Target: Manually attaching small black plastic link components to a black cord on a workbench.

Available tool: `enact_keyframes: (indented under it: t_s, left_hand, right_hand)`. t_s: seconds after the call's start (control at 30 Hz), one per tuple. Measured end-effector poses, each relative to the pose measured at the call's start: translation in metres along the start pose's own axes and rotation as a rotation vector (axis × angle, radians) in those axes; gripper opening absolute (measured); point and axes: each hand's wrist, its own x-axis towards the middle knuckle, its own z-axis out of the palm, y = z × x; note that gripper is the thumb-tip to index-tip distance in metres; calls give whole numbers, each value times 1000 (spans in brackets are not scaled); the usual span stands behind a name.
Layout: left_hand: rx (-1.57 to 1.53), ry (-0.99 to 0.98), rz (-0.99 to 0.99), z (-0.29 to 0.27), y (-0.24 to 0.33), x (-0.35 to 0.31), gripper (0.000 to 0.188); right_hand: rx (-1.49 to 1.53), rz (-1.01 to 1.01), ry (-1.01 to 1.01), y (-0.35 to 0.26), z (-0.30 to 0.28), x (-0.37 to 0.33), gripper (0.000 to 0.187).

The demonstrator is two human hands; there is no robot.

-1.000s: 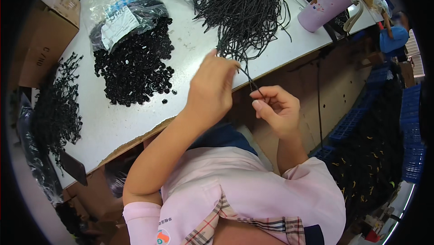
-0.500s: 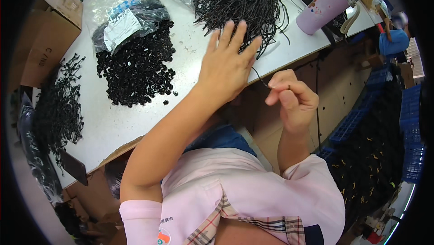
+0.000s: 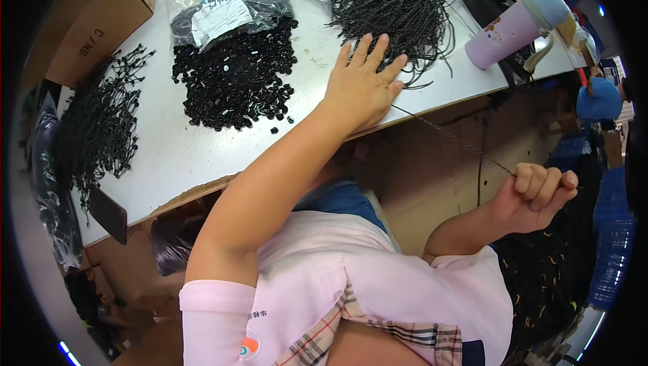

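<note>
White and flat, the bench (image 3: 202, 150) runs from the upper right down to the lower left, its near edge cutting diagonally just above the person's lap.

One thin black twisted cord (image 3: 452, 138) stretches taut off that near edge, from under the left hand (image 3: 361, 86) out across open air to the right hand (image 3: 533, 190). The left hand lies palm down at the near edge, fingers spread and pointing toward the far side, its grip wide and flat, pressing the cord's end against the bench; fingertips touch the fringe of a large tangled heap of black cords (image 3: 391, 8) toward the far edge. The left forearm slopes back over the edge to a pink sleeve. The right hand is well clear of the bench, below and to the right of it, its grip a tight fist around the cord, elbow bent and wrist raised.

Left of the flat hand sits a spread pile of small black plastic beads (image 3: 233, 75), with bare bench between the pile and the near edge. A clear plastic bag with a white label (image 3: 223, 5) lies behind the pile. Near the right end a lilac plastic tumbler with a handle (image 3: 509, 28) lies tipped. At the left end, a bundle of finished black cords (image 3: 101, 123) hangs over the edge beside a brown cardboard box (image 3: 88, 28).
</note>
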Motion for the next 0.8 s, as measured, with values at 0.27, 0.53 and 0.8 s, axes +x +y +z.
enact_keyframes:
  t_s: [0.27,0.53,0.8]
  left_hand:
    - [76,-102,-104,-3,-16,6,48]
    - [44,179,-37,-9,-23,4,39]
    - [-131,36,253,-29,20,-21,57]
  right_hand:
    - [-426,15,190,43,-7,9,21]
    - [-415,63,321,82,-36,27,19]
    - [-376,-91,329,93,-13,57,19]
